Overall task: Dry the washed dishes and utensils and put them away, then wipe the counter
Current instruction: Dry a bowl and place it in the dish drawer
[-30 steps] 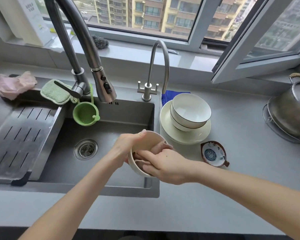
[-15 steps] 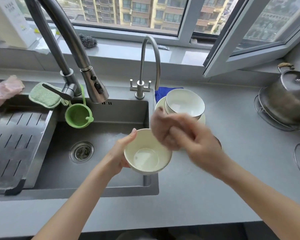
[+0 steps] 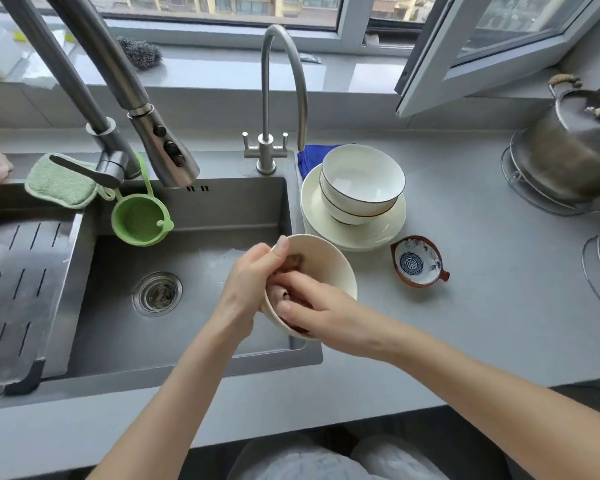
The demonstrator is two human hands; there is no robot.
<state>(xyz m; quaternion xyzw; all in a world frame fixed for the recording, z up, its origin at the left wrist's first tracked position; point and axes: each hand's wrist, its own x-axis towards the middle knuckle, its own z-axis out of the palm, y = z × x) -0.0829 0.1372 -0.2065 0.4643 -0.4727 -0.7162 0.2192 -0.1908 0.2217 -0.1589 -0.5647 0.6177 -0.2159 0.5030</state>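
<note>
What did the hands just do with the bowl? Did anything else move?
The right hand, lifted above the bowl a moment ago, has come back down and presses the cloth inside it. The left hand kept holding the bowl's rim. The stacked bowls, plate and small patterned dish stayed put.

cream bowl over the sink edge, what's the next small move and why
Probably rotate the cream bowl a little with the left hand: the right hand presses a brownish cloth into the near side, and the far inner wall is uncovered.
</note>
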